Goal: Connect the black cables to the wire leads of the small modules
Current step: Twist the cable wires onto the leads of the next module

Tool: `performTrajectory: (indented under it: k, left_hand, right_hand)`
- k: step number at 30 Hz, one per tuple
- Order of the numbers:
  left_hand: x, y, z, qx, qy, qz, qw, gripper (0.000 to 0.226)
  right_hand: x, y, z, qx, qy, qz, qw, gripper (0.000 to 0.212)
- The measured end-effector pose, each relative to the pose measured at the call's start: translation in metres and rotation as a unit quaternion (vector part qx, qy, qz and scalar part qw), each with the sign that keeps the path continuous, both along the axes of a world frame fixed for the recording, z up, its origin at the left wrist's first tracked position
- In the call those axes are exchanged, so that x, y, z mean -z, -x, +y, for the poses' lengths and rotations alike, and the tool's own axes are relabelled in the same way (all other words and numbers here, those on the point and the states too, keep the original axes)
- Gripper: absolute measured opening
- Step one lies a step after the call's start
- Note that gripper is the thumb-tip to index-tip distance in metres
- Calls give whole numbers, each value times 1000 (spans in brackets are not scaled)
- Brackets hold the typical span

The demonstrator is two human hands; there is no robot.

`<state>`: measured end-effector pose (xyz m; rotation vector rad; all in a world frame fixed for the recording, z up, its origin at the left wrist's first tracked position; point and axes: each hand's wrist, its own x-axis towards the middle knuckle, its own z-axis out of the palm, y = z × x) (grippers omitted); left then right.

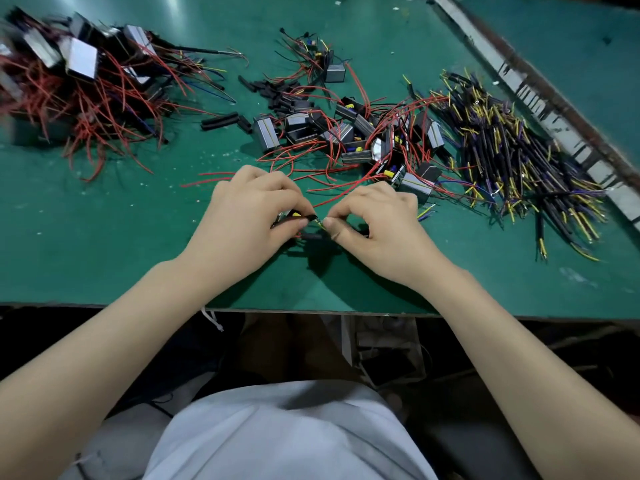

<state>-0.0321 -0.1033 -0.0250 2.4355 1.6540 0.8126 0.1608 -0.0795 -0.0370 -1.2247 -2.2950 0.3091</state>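
Module (290, 216) and cable (349, 231) (both pinched)

no text, label, brand, number or sign can be read anywhere in my view. the small grey and black box-shaped modules (349, 133) in the middle heap show plain faces with a thin yellow line and no legible marking. the silvery faces of the modules in the red-wired pile (81, 58) at far left are blurred, so i cannot tell whether they carry print. the long grey strip with dark blotches (540, 95) along the right of the green table top (104, 237) bears worn patches only, no letters i can make out. the black cables with yellow and purple ends (512, 157) carry no readable print.
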Motion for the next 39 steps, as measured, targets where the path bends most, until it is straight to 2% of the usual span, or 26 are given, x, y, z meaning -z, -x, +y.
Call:
performTrajectory:
  k: [4, 8, 17, 21, 28, 31, 36, 39]
  left_hand:
    - [1, 2, 4, 36, 4, -44, 998, 14]
    - [-1, 1, 8, 51, 20, -101, 993, 12]
    - [8, -2, 5, 14, 119, -196, 973, 19]
    - [6, -1, 9, 21, 142, -188, 972, 9]
    - [4, 2, 10, 32, 194, -186, 963, 8]
    - [3, 2, 10, 17, 172, -144, 974, 3]
    - [5, 0, 9, 38, 139, -94, 985, 11]
    - [6, -1, 8, 45, 126, -77, 988, 11]
  right_hand:
    - [-7, 1, -2, 3, -12, -13, 1000, 10]
    - [-14, 0, -2, 3, 7, 24, 1000, 13]
    - [-14, 3, -2, 6, 20, 21, 1000, 10]
    - [-14, 4, -3, -7, 51, 51, 997, 14]
    - [-11, 3, -5, -26, 61, 74, 995, 6]
    - [-10, 2, -3, -22, 64, 45, 997, 7]
    - [-8, -2, -3, -21, 28, 0, 999, 13]
    - [-6, -1, -7, -17, 26, 10, 999, 25]
